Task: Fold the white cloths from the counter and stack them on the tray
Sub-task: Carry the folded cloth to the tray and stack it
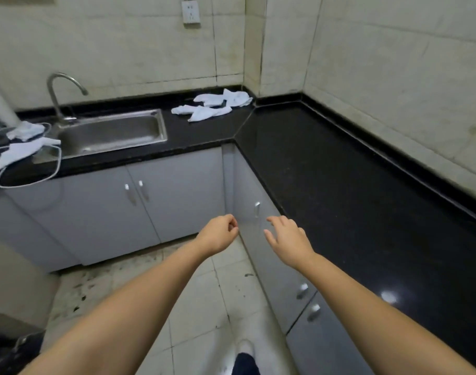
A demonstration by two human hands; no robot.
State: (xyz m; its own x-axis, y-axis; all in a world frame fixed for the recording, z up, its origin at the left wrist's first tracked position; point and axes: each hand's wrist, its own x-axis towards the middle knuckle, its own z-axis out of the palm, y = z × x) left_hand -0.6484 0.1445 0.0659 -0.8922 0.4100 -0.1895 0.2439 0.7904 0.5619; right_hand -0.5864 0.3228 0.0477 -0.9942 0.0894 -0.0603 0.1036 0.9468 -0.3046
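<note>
Several crumpled white cloths (212,105) lie in a loose heap on the black counter (326,169), in the far corner beside the wall. More white cloth (20,150) lies at the left edge, next to the sink. Both my arms reach forward over the floor, well short of the cloths. My left hand (220,234) hangs with fingers loosely curled and holds nothing. My right hand (286,235) is spread, fingers relaxed, empty, in front of the cabinet corner. No tray shows in this view.
A steel sink (109,132) with a curved tap (60,96) sits left of the cloths. A white cable (56,169) loops over the counter edge. Grey cabinet doors (139,207) run below the L-shaped counter. A tiled floor (204,307) lies underfoot.
</note>
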